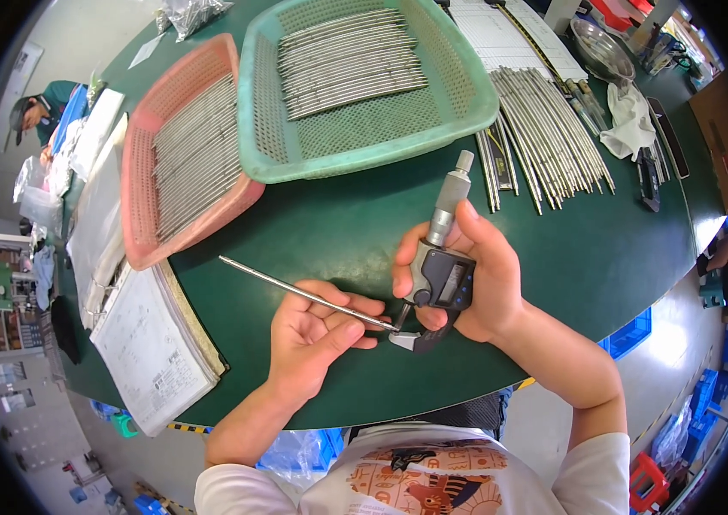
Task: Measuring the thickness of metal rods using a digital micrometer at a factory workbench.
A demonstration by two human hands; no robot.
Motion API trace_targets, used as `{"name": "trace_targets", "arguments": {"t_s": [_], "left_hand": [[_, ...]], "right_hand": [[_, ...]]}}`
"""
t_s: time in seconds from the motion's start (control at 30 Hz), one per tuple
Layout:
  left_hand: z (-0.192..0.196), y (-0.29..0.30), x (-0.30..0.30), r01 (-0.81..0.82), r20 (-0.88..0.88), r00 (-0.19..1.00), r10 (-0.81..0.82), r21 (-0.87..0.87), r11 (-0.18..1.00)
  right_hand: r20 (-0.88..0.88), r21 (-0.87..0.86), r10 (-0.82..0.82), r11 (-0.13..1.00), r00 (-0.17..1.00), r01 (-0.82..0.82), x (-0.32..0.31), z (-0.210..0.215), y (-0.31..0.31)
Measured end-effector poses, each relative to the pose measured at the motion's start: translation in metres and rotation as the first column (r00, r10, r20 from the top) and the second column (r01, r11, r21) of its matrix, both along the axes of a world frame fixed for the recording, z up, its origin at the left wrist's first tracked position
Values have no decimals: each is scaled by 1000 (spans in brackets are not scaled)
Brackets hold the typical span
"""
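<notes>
Left hand (312, 330) feeds a thin rod (295, 292) (steel-grey) into the right hand's (476, 275) micrometer (441, 275).

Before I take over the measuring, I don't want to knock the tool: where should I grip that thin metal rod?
Probably grip the thin metal rod at its free middle, coming from the left. Its right end sits in the digital micrometer held by the right hand, and the left hand pinches it just short of there. The rest juts up-left above the green table, bare and reachable.
</notes>
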State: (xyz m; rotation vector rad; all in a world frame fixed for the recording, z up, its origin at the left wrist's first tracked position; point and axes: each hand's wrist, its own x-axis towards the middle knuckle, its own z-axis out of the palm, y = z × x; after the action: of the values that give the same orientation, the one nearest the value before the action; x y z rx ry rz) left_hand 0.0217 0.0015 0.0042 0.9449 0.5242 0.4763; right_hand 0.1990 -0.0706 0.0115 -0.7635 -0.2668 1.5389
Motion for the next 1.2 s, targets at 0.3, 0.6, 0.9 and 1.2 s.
{"name": "trace_targets", "arguments": {"t_s": [0.3, 0.6, 0.9, 1.2], "left_hand": [[-4, -6, 1, -85, 10, 996, 84, 95, 992], [-4, -6, 1, -73, 2, 997, 74, 127, 989], [-4, -7, 2, -78, 18, 997, 76, 137, 987], [-6, -7, 2, -127, -36, 990, 133, 135, 983]], "right_hand": [[-38, -14, -11, 1000, 999, 11, -3, 0, 0], [-27, 19, -3, 1000, 1000, 4, -2, 0, 0], [6, -21, -4, 1000, 1000, 5, -2, 1, 0], [13, 9, 15, 1000, 1000, -15, -3, 1, -1]]}}
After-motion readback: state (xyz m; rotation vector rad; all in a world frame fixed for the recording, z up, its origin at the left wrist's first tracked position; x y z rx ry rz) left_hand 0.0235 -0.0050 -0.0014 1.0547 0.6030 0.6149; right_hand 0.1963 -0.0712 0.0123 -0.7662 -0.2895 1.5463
